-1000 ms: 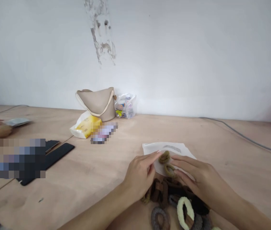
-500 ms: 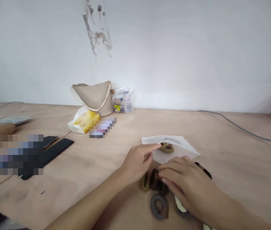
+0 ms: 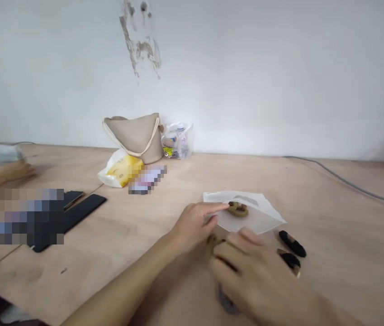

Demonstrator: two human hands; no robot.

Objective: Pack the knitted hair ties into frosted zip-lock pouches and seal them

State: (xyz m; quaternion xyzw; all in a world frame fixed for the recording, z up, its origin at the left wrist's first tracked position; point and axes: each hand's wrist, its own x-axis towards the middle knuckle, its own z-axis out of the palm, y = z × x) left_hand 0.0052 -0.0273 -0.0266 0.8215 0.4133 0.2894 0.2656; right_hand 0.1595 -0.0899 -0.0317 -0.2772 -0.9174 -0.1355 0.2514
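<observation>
An olive hair tie (image 3: 238,209) sits at the mouth of a translucent plastic sleeve (image 3: 249,215), its edge pressed by the extended fingers of the left hand (image 3: 195,226). The spread right hand (image 3: 256,280) is held above the plywood surface (image 3: 334,226), with black hair ties (image 3: 292,243) just beside the sleeve's right edge.

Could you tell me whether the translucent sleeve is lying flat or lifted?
Flat: the translucent sleeve is spread on the wooden table, under the left hand.
</observation>
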